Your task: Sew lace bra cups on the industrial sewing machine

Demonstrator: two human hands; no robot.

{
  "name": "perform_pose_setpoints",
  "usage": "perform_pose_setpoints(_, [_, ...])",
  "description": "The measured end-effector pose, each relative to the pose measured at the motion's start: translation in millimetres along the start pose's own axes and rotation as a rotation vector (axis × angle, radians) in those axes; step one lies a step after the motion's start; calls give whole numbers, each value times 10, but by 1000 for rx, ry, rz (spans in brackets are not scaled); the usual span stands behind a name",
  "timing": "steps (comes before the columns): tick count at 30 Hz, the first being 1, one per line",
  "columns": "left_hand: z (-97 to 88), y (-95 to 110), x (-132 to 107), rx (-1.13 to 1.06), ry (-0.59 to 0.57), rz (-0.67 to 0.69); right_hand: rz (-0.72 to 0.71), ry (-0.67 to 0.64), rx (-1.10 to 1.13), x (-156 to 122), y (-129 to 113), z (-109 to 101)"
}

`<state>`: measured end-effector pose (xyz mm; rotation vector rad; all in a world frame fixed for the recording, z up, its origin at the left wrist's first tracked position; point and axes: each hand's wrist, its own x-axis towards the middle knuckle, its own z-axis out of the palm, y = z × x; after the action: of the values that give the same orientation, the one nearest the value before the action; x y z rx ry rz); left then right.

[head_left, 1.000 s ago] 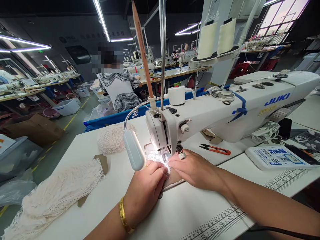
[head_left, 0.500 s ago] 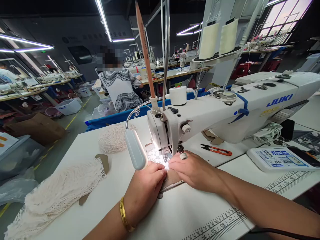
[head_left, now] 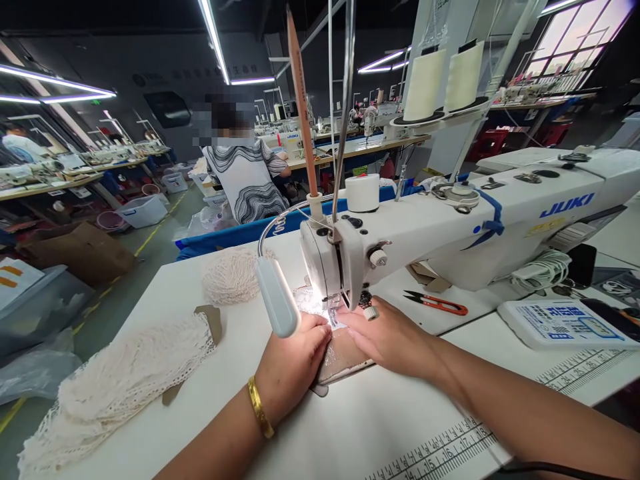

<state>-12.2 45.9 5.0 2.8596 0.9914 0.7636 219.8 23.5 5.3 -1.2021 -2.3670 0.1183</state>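
A strip of white lace (head_left: 311, 301) lies brightly lit beneath the needle end of a white sewing machine (head_left: 345, 257). On the near left of the presser foot, my left hand (head_left: 295, 347) has its fingers pressed together on the lace edge. My right hand (head_left: 393, 337) rests at the foot's right side, its fingertips closed on the lace and partly lost in glare and behind a machine knob (head_left: 370, 312). A brown bed plate (head_left: 345, 353) shows between both hands. The grey lamp (head_left: 278, 297) stands just above my left fingers.
Cream lace fabric (head_left: 125, 373) lies at left, with a lace bundle (head_left: 230, 275) behind. Orange thread snips (head_left: 437, 303) and a white box (head_left: 555, 323) sit at right. A printed ruler (head_left: 440, 450) crosses the front. Another person (head_left: 245, 173) sits ahead.
Both hands have slid slightly forward toward the needle, with the lace shifting away under the foot. More of the brown plate shows. The whole view has moved a little.
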Motion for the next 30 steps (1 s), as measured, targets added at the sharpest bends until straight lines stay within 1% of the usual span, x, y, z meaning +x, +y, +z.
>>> perform_pose_setpoints(6, [73, -61, 11, -18, -37, -97, 29, 17, 17, -7, -21, -14])
perform_pose_setpoints(10, [112, -62, 3, -54, -98, -265, 25, 45, 27, -20, -25, -7])
perform_pose_setpoints(12, [121, -51, 15, -68, -97, -334, 29, 46, 23, -22, -19, 6])
perform_pose_setpoints(16, [106, -40, 61, -115, -67, -380, 34, 34, 32, -28, 10, 50])
perform_pose_setpoints(19, [54, -68, 77, -190, -54, -399, 22, 55, 55, -38, 27, 74])
perform_pose_setpoints(22, [-33, -135, 55, -287, -4, -469, 14, 71, 47, -51, 28, 75])
perform_pose_setpoints(26, [-166, -284, 79, -493, 83, -632, 14, 61, 43, -63, 26, 69])
perform_pose_setpoints(28, [-233, -419, 181, -617, 146, -718, 7, 60, 40, -71, 41, 82])
perform_pose_setpoints(30, [-312, -623, 350, -735, 240, -799, -10, 64, 40, -86, 76, 119])
